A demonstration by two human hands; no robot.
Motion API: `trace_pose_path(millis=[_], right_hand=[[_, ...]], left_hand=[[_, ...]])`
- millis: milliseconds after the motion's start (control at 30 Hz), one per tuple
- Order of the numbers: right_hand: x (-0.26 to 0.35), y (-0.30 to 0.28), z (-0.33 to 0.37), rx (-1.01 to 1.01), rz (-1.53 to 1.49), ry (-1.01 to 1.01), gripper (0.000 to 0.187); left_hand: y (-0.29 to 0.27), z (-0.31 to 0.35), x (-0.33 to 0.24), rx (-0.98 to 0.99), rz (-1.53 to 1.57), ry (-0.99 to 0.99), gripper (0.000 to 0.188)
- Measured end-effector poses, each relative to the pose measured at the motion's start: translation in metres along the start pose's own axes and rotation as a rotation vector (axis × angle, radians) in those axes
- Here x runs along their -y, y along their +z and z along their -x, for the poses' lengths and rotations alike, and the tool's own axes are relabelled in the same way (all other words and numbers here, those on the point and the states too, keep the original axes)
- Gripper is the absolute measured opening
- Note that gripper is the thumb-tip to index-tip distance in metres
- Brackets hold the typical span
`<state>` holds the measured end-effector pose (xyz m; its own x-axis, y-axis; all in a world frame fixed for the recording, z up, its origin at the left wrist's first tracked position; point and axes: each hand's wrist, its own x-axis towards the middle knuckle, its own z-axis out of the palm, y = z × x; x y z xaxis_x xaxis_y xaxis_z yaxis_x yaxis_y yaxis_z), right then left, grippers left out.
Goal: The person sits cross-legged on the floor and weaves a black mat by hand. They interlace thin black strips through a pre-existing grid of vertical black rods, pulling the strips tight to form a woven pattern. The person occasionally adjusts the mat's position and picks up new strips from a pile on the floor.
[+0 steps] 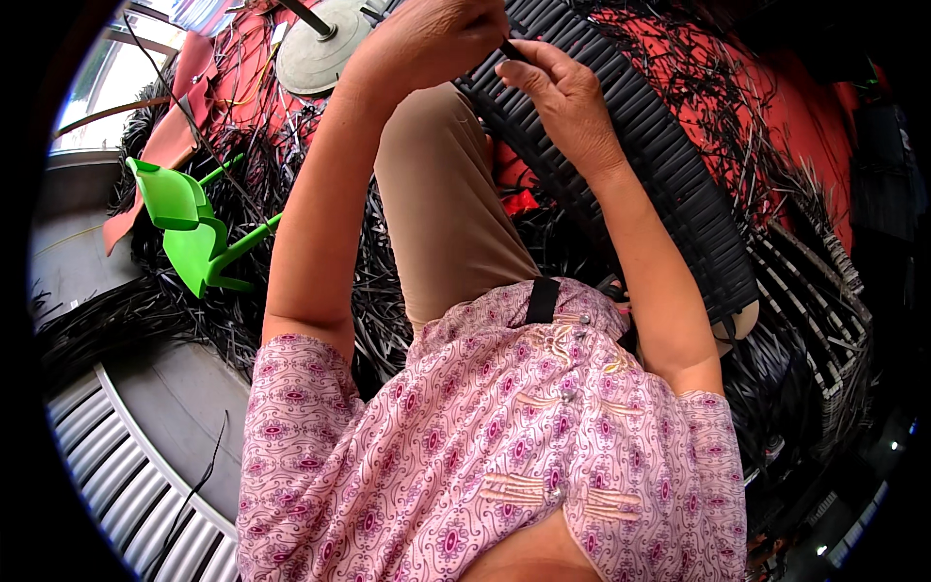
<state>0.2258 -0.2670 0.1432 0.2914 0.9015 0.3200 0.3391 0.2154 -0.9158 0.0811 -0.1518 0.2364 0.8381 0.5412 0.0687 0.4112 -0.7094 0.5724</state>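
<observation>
Pink floral blouse (504, 456) below, both hands, left (432, 39) and right (562, 97), pinch one black strip (514, 50) tight, fingers closed, steadying it against the woven panel (659, 165).

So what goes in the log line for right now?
left hand: pinching black strip | right hand: fingers on same strip, resting on black woven panel | green plastic chair: tipped over, left side
</observation>
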Motion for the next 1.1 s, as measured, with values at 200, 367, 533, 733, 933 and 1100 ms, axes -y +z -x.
trace_pose_path(millis=[200,367,533,733,933,1100], right_hand=[[0.001,-0.009,0.010,-0.157,-0.026,0.288,0.023],[-0.014,-0.005,0.016,-0.185,0.199,0.172,0.023],[-0.016,-0.002,0.019,-0.196,0.371,0.143,0.019],[-0.022,0.002,0.017,-0.133,0.645,0.100,0.016],[-0.024,0.008,0.012,-0.095,0.756,0.093,0.015],[-0.029,0.013,0.010,-0.108,0.824,0.094,0.015]], left_hand=[[0.044,-0.013,0.056,-0.019,0.273,-0.056,0.016],[0.091,-0.024,0.063,0.095,-0.239,-0.082,0.023],[0.102,-0.023,0.053,0.032,-0.332,-0.068,0.023],[0.107,-0.026,0.073,0.081,-0.058,-0.080,0.022],[0.107,-0.028,0.075,0.064,-0.069,0.043,0.028],[0.091,-0.029,0.074,0.175,0.099,-0.038,0.027]])
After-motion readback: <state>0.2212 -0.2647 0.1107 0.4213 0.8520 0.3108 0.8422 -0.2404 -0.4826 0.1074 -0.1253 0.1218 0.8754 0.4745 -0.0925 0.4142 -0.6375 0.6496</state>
